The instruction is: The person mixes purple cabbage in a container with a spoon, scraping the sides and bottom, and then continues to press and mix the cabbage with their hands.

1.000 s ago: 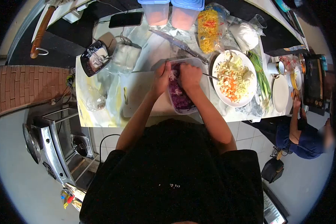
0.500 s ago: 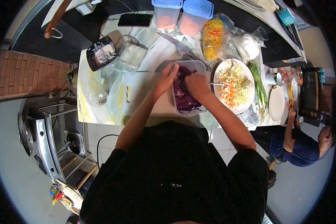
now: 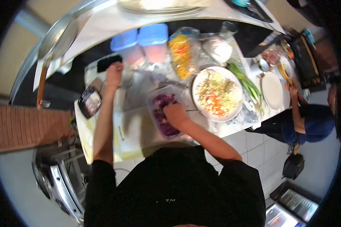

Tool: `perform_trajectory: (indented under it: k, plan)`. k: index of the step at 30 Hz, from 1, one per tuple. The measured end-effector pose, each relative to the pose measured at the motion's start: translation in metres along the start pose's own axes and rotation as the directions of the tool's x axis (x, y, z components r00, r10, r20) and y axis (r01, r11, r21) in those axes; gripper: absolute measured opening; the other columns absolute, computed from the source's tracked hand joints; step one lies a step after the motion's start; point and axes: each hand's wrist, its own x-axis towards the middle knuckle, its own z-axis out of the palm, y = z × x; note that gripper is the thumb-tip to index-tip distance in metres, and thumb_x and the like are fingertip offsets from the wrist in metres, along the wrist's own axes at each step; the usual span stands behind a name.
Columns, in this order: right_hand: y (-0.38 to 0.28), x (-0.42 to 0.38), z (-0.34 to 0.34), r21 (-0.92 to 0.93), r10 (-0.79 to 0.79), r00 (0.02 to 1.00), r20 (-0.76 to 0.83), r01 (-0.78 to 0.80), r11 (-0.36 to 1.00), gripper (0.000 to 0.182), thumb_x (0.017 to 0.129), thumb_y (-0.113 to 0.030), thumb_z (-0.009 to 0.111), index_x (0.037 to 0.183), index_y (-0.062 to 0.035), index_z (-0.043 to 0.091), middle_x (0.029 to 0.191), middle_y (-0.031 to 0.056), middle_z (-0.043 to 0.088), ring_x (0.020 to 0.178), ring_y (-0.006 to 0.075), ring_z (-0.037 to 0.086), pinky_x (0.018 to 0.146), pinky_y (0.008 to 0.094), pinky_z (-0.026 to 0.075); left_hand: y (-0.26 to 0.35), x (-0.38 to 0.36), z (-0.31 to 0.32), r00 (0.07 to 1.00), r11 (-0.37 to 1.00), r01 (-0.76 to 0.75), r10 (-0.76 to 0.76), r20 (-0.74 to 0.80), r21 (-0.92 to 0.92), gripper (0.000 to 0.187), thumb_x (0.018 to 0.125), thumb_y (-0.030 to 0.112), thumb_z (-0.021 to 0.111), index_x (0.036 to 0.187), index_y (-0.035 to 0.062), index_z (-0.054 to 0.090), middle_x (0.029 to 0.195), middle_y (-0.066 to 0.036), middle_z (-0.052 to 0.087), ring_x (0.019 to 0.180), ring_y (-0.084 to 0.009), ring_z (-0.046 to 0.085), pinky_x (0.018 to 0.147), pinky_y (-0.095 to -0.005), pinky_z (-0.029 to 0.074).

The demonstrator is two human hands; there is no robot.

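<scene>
My right hand (image 3: 175,115) is closed, its knuckles down in a crumbly purple food (image 3: 165,100) inside a clear rectangular plastic container (image 3: 152,113). Its fingertips are hidden there. My left hand (image 3: 114,75) is stretched forward to the back left of the table, right by a black phone (image 3: 106,63); blur hides whether the fingers touch it or how they are bent. Right of the container stands a white plate (image 3: 196,99) of chopped vegetables (image 3: 218,96), with orange and pale green bits. A knife (image 3: 170,81) lies behind the container.
Two blue-lidded tubs (image 3: 152,43), a bag of yellow food (image 3: 182,56) and a white bag (image 3: 218,49) line the back. Green onions (image 3: 244,79) lie right of the plate. A black tray (image 3: 89,102) is at left. Another person (image 3: 310,123) works at far right.
My left hand has left the container's rim and moved forward and left to the phone. My right hand stays in the purple food. The whole view has shifted and tilted.
</scene>
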Motion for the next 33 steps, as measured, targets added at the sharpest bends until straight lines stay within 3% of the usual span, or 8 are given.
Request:
perform_trajectory:
  k: [1,4,8,10,17,19,23,33]
  plan:
    - [0.001,-0.001,0.001,0.04,-0.004,0.999,-0.041,0.006,0.999,0.012,0.078,-0.021,0.067,0.081,-0.011,0.073,0.085,0.0107,0.071,0.077,0.027,0.071,0.064,0.0376,0.056,0.008,0.017,-0.01,0.985,0.952,0.091,-0.129,0.113,0.292,0.019,0.085,0.019,0.062,0.099,0.0068,0.067,0.094,-0.018,0.069,0.089,-0.0394,0.066,0.078,-0.0424,0.054]
    - [-0.007,-0.004,0.001,0.101,0.036,0.997,-0.074,-0.028,0.994,0.014,0.08,-0.012,0.059,0.076,-0.01,0.072,0.078,0.012,0.071,0.072,0.0273,0.072,0.06,0.0378,0.055,-0.05,0.032,-0.003,0.902,0.77,0.036,-0.299,0.311,0.637,0.038,0.088,0.017,0.055,0.124,0.0072,0.053,0.128,-0.022,0.054,0.109,-0.0437,0.059,0.089,-0.0489,0.052]
    - [-0.007,0.0,0.014,0.167,0.052,0.995,-0.081,-0.038,0.985,0.014,0.079,-0.009,0.06,0.072,-0.0092,0.072,0.073,0.0117,0.07,0.07,0.0272,0.071,0.058,0.038,0.055,-0.122,0.033,0.018,0.856,0.624,0.012,-0.41,0.314,0.781,0.068,0.09,0.02,0.057,0.15,0.012,0.024,0.155,-0.02,0.025,0.103,-0.0392,0.065,0.083,-0.0486,0.055]
    - [-0.004,0.001,0.007,0.182,0.077,0.995,-0.069,-0.064,0.981,0.014,0.079,-0.008,0.06,0.072,-0.0093,0.072,0.073,0.0115,0.07,0.07,0.027,0.071,0.058,0.0376,0.055,-0.107,0.044,0.003,0.744,0.588,-0.155,-0.459,0.485,0.794,0.09,0.087,0.025,0.064,0.154,0.0146,0.006,0.156,-0.021,0.02,0.102,-0.0377,0.066,0.079,-0.0464,0.056]
    - [-0.01,0.006,0.004,0.241,0.118,0.991,0.069,-0.131,0.962,0.014,0.08,-0.006,0.059,0.076,-0.0076,0.072,0.078,0.0119,0.071,0.075,0.0258,0.072,0.058,0.0356,0.055,-0.151,0.076,-0.023,0.764,0.676,-0.299,-0.253,0.594,0.673,0.088,0.078,0.031,0.074,0.147,0.0059,0.025,0.141,-0.023,0.044,0.109,-0.0403,0.06,0.088,-0.0496,0.052]
    - [-0.008,0.007,0.001,0.246,0.097,0.992,0.079,-0.114,0.963,0.013,0.08,-0.006,0.059,0.078,-0.0069,0.072,0.079,0.0123,0.072,0.074,0.0263,0.072,0.059,0.0359,0.055,-0.161,0.08,-0.024,0.817,0.489,-0.502,0.0,0.576,0.713,0.078,0.077,0.032,0.074,0.14,0.0053,0.037,0.135,-0.02,0.051,0.109,-0.039,0.06,0.091,-0.0499,0.05]
    - [-0.005,0.009,-0.009,0.26,0.097,0.984,0.149,-0.134,0.956,0.013,0.081,-0.006,0.059,0.08,-0.0061,0.072,0.081,0.0124,0.072,0.074,0.027,0.072,0.059,0.0363,0.056,-0.148,0.084,-0.03,0.803,0.547,-0.378,-0.208,0.559,0.747,0.064,0.075,0.032,0.076,0.129,0.0091,0.05,0.122,-0.02,0.06,0.106,-0.0398,0.061,0.092,-0.0514,0.049]
    - [-0.006,0.012,-0.003,0.242,0.074,0.99,0.121,-0.102,0.965,0.014,0.08,-0.006,0.059,0.082,-0.0045,0.073,0.08,0.013,0.072,0.073,0.028,0.072,0.059,0.0371,0.057,-0.157,0.091,-0.038,0.786,0.514,-0.442,-0.173,0.593,0.736,0.059,0.077,0.034,0.072,0.127,0.0095,0.053,0.108,-0.02,0.064,0.097,-0.0389,0.063,0.084,-0.0511,0.05]
